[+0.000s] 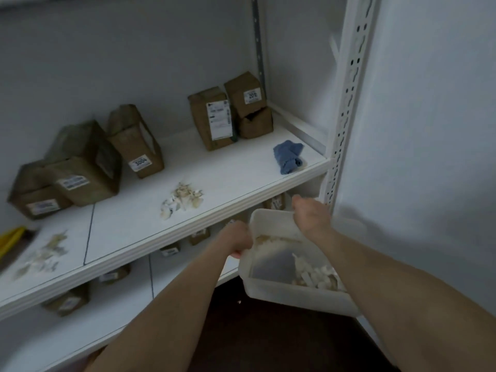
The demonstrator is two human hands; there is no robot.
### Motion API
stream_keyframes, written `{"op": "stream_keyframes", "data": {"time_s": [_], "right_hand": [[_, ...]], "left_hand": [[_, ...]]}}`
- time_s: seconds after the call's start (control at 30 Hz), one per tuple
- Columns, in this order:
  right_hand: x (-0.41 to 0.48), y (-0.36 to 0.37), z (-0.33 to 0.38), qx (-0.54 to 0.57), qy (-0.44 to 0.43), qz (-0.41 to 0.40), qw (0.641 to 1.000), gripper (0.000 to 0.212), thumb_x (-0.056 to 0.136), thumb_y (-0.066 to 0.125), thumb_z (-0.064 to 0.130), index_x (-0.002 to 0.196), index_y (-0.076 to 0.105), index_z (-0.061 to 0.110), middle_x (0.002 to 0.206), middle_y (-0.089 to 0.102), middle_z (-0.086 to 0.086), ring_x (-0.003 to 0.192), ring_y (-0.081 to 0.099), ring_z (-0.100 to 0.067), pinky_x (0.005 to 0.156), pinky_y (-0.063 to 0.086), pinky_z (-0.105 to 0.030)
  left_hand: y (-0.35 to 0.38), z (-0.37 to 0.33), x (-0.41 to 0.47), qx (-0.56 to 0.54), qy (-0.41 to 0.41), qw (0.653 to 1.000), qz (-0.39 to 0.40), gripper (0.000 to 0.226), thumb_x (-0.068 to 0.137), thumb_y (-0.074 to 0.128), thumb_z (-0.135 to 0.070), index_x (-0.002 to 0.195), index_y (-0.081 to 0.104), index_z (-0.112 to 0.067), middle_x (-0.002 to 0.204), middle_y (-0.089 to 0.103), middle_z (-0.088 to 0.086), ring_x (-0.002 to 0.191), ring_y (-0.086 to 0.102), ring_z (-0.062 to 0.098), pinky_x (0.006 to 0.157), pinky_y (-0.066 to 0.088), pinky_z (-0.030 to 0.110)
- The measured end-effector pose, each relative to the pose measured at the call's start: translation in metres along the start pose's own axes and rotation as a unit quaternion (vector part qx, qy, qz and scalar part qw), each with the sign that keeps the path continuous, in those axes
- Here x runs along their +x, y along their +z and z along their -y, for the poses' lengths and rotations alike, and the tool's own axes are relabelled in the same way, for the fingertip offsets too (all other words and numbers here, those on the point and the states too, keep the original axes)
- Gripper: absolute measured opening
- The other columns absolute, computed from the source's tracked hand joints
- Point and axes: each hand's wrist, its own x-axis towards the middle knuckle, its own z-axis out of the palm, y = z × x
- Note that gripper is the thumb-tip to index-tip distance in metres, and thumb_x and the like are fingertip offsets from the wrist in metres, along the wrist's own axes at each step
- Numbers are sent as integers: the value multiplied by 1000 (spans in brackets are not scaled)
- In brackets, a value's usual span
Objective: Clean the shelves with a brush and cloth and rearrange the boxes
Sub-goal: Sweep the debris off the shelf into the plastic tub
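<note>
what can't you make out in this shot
Head view:
- Yellow object: cut off by the left edge.
- Labels on the left boxes: blurred, unreadable.
- Lower-shelf boxes: mostly hidden by the upper shelf.
- White tub: contents partly behind the right forearm.

You are stretching both bare forearms forward, close together. Your left hand [237, 241] is curling its fingers round the left rim of the white tub [295, 296], with its back turned towards you. Your right hand [308, 214] is gripping the rim's far right corner, and its fingers are hooking over the edge.
</note>
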Motion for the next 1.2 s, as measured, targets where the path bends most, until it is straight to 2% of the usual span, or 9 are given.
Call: {"op": "stream_keyframes", "data": {"time_s": [0.1,0.27,0.37,0.57,0.7,0.8,0.97,1.1,1.2], "right_hand": [[-2,-7,23,-35,-55,-11,998,21,94,48,8,114,53,11,111,63,-8,101,63,-26,73,48,-32],[-4,-13,61,-61,-113,-10,992,29,91,57,14,119,52,13,117,58,-7,108,58,-25,79,49,-35],[-7,-18,89,-67,-140,4,988,33,85,67,26,115,57,14,116,57,-5,109,55,-24,80,46,-34],[-20,-26,138,-90,-164,43,981,28,86,60,21,114,63,20,118,63,-3,107,60,-23,76,42,-28],[-33,-22,162,-61,-168,50,983,28,88,53,12,112,65,19,119,63,-6,108,60,-26,85,46,-30],[-42,-18,181,-2,-169,63,984,15,88,57,18,97,69,20,108,66,-4,101,61,-25,77,45,-29],[-57,-11,206,61,-167,76,981,10,88,60,17,81,65,22,93,65,3,90,60,-19,66,35,-25],[-68,-3,227,66,-168,68,981,21,92,52,14,106,67,19,115,63,-5,108,57,-25,78,45,-30],[-76,4,234,52,-146,50,987,37,93,48,9,129,49,15,132,44,-11,121,42,-29,93,44,-39]], "left_hand": [[-14,20,-19,-25,-15,1000,5,15,80,45,1,90,55,-6,57,42,8,45,41,18,50,37,29],[-34,55,-46,-47,-32,998,-30,9,82,49,1,88,53,-5,77,51,15,63,52,24,61,46,33],[-45,81,-64,-62,-44,995,-66,7,80,51,0,85,53,-3,78,53,16,66,55,26,62,47,34],[-61,120,-96,-81,-68,990,-94,15,81,50,-1,93,58,1,83,57,19,70,58,29,67,53,37],[-66,143,-113,-108,-95,985,-97,25,83,50,1,106,59,1,78,56,16,61,56,25,50,50,28],[-66,161,-124,-131,-125,979,-94,23,83,47,1,105,57,-1,68,50,11,53,51,21,41,46,24],[-62,186,-132,-178,-131,962,-159,28,91,51,-17,118,53,-9,99,59,17,74,59,28,58,50,33],[-58,204,-131,-130,-167,957,-199,28,87,40,-8,108,58,0,85,63,21,64,60,31,54,52,35],[-52,216,-129,-152,-220,949,-165,23,89,32,0,82,54,4,65,57,19,58,56,29,62,52,38]]}}
